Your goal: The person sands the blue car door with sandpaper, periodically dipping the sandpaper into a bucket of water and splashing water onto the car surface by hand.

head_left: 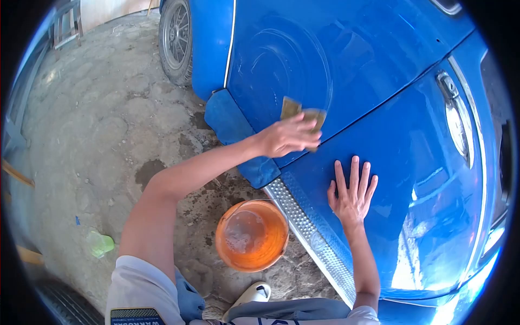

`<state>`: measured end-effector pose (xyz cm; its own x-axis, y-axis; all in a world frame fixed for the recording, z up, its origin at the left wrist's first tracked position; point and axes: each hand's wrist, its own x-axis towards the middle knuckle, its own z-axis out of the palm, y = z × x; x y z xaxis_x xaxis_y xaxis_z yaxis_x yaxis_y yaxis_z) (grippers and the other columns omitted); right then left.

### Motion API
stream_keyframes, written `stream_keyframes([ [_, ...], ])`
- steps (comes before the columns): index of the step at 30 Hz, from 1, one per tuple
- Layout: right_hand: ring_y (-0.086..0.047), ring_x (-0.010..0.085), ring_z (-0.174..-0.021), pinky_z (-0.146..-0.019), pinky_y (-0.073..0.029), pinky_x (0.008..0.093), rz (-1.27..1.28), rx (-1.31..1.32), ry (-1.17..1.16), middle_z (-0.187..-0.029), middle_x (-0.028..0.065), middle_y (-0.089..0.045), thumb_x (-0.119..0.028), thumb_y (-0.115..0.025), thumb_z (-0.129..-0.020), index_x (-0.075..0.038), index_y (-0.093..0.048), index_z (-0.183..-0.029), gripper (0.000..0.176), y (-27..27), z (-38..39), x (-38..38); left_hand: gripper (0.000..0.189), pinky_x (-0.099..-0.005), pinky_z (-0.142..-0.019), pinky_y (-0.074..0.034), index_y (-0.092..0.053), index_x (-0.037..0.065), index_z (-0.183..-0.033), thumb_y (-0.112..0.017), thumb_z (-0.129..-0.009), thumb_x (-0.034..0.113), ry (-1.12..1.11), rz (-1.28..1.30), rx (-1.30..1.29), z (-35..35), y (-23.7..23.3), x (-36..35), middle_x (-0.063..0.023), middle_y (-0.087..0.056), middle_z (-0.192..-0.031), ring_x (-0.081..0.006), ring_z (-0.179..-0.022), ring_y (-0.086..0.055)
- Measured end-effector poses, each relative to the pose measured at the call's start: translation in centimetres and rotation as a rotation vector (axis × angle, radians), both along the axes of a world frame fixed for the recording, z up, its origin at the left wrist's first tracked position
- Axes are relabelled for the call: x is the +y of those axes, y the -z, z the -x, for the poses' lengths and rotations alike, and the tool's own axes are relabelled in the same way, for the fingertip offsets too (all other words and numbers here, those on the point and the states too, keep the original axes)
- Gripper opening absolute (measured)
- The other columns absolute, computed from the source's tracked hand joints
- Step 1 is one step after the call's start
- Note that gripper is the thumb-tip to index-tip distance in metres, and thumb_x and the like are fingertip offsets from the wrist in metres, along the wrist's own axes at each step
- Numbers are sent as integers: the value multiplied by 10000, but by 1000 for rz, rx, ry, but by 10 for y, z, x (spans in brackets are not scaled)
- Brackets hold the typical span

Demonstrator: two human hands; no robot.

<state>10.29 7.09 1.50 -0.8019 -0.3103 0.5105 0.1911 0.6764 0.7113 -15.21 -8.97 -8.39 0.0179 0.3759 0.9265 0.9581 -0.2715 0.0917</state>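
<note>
My left hand [290, 136] is closed on an olive-brown sandpaper-like sheet [291, 108], blurred at its edges. The sheet is against the blue car's rear side panel [260, 70], just ahead of the door seam. Curved wet streaks mark the paint above it. My right hand [353, 196] lies flat on the blue car door [411, 179], fingers spread, holding nothing. Between my arms, on the ground, stands an orange bucket [253, 262] with cloudy, foamy water in it.
A blue padded flap [230, 119] hangs at the car's lower edge, beside the metal tread-plate running board [303, 233]. The car's wheel [177, 38] is at the top. A pale green plastic container [101, 244] lies on the rough concrete floor [103, 135]. A tyre [67, 300] shows at lower left.
</note>
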Motion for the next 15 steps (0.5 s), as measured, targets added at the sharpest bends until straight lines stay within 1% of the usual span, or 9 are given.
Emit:
stream_keyframes([
  [2, -362, 377, -1513, -1201, -283, 602, 10, 1, -3, -1657, 121, -377, -350, -609, -944, -295, -559, -1499, 561, 0, -1, 4, 259, -499, -1251, -350, -756, 235, -1223, -605, -1015, 266, 105, 225, -105, -10, 23, -31, 54, -651, -1405, -223, -1426, -506],
  [3, -356, 377, -1517, -1198, -287, 602, 4, -9, -6, -1661, 121, -371, -356, -601, -949, -296, -558, -1501, 557, 2, -1, 4, 259, -499, -1251, -350, -756, 235, -1223, -605, -1015, 266, 107, 240, -97, -7, 26, -46, 54, -651, -1405, -223, -1426, -506],
  [4, -412, 402, -1467, -1159, -341, 616, 76, -13, -84, -1608, 149, -429, -263, -642, -919, -216, -631, -1419, 502, -5, -2, -4, 262, -468, -1201, -416, -758, 201, -1218, -592, -1027, 268, 59, 336, -110, -2, 29, -58, 3, -699, -1322, -228, -1331, -588],
  [5, -412, 402, -1467, -1159, -341, 616, 92, -8, -73, -1608, 149, -429, -263, -642, -919, -216, -631, -1419, 502, -9, -1, -10, 272, -438, -1152, -481, -759, 167, -1212, -578, -1039, 271, 13, 431, -125, 1, 30, -68, -48, -747, -1238, -234, -1236, -670],
  [7, -603, 378, -1256, -1029, -490, 570, 491, -250, -540, -1362, 170, -626, -132, -677, -853, -114, -716, -1196, 346, -9, -3, -22, 261, -406, -965, -583, -748, 137, -1223, -570, -1052, 222, 50, 446, -355, 21, 22, -84, -84, -779, -1129, -234, -1057, -748],
  [10, -707, 304, -801, -774, -583, 468, 1064, -705, -761, -876, 131, -702, -58, -642, -829, -54, -677, -930, 107, 84, -25, -55, 334, -387, -968, -551, -720, 78, -1250, -503, -1093, 277, -16, 422, -565, 28, 14, -101, -103, -766, -1144, -233, -1095, -723],
  [11, -731, 324, -848, -779, -603, 449, 1148, -1002, -597, -927, 172, -732, -50, -635, -898, -42, -718, -939, 94, 110, -30, -69, 380, -377, -970, -536, -706, 48, -1263, -469, -1113, 305, -52, 396, -674, 28, 11, -105, -112, -759, -1151, -232, -1114, -711],
  [13, -712, 333, -823, -788, -588, 445, 1144, -1256, -422, -927, 147, -732, -150, -575, -1002, -48, -717, -972, 178, 164, -36, -95, 376, -391, -1007, -514, -682, 61, -1305, -489, -1108, 316, -82, 479, -771, 35, 18, -107, -116, -736, -1216, -245, -1168, -683],
  [15, -711, 329, -885, -820, -564, 438, 1337, -1478, -291, -970, 130, -745, -280, -538, -1048, -57, -722, -1005, 293, 258, -39, -93, 383, -405, -1044, -492, -659, 73, -1348, -509, -1103, 326, -114, 556, -857, 32, 21, -104, -120, -713, -1280, -257, -1222, -655],
])
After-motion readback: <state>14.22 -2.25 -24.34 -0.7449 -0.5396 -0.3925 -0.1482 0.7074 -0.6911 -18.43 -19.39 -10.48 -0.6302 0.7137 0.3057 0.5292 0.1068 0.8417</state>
